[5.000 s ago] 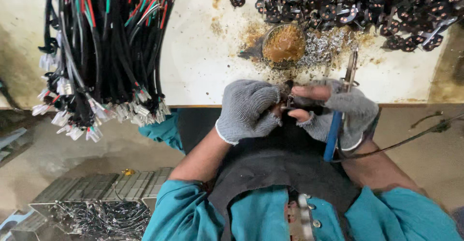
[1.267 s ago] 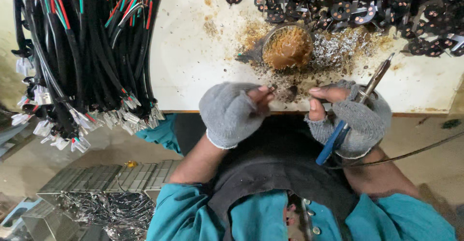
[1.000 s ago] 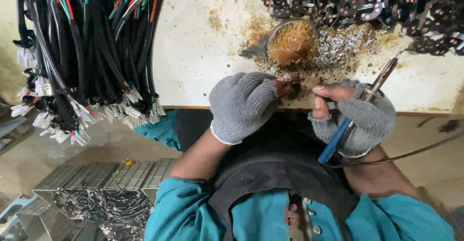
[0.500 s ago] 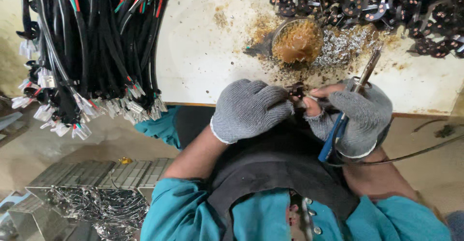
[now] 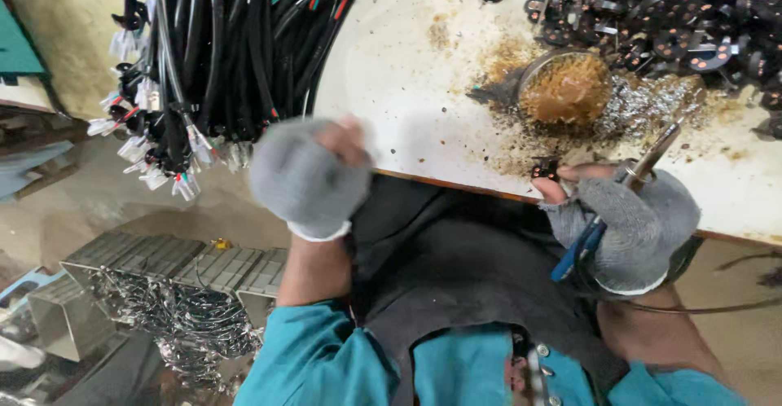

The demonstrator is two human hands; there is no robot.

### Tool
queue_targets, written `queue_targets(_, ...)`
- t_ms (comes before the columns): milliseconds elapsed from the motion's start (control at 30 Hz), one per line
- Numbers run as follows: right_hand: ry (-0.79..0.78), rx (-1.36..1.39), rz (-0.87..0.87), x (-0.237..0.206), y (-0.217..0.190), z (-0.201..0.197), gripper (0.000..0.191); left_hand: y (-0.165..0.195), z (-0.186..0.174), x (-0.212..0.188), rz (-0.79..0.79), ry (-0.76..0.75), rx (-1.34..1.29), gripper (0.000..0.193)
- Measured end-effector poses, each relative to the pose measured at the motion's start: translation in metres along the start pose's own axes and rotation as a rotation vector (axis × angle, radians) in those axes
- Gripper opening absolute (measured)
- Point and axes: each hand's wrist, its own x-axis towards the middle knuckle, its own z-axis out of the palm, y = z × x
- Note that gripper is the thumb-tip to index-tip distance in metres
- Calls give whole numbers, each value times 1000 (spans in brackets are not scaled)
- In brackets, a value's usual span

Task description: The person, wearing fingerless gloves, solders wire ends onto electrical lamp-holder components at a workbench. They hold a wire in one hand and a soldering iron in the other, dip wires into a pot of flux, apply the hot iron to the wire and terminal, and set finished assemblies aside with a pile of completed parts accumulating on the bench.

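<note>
The right hand [image 5: 631, 227], in a grey fingerless knit glove, sits at the near edge of the white table [image 5: 407, 88], right of the middle of the view. Its bare thumb and forefinger are pressed together on a small black connector piece [image 5: 544, 168], held just over the table's edge, while the other fingers wrap a soldering iron [image 5: 619, 198] with a blue handle; the metal shaft slants up and to the right, away from the body, and a thin cord [image 5: 717, 304] trails off to the right below the wrist. The left hand [image 5: 309, 178], gloved the same way, is blurred and lifted to the left of the table's corner, well apart from the right hand; its fingers look curled inward, but whether it grips anything cannot be told. Just beyond the right hand, on the table, stands a small round tin [image 5: 566, 88] filled with brown paste, ringed by brown stains and a silvery scatter of solder scraps [image 5: 652, 105]. Farther off, along the far right of the table, lies a heap of black connector parts [image 5: 676, 15] with copper-coloured contacts. At the far left hangs a thick bundle of black cables [image 5: 220, 48] with red and green wires and pale plugs at the ends. Near the lower left, below the table, sits a metal tray [image 5: 163, 263] holding tangled wire pieces. The person wears a teal shirt [image 5: 326, 365] and a dark apron [image 5: 456, 267].
</note>
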Motion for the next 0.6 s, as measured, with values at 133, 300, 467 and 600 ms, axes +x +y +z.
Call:
queue_targets(133,-27,-51,-19,-1,-1,0,30,-34,-31,26,-111,-37,298,29)
queue_targets(300,-32,-62,-14,-6,6,-2,31,-26,-30,54,-89,-235,515,33)
queue_targets(467,12,-43,-23,-11,8,-1,32,4,-33,46,-391,145,102,15)
queue_targets(600,142,831,662,-29,0,-14,25,28,-22,15,-120,-384,-499,15)
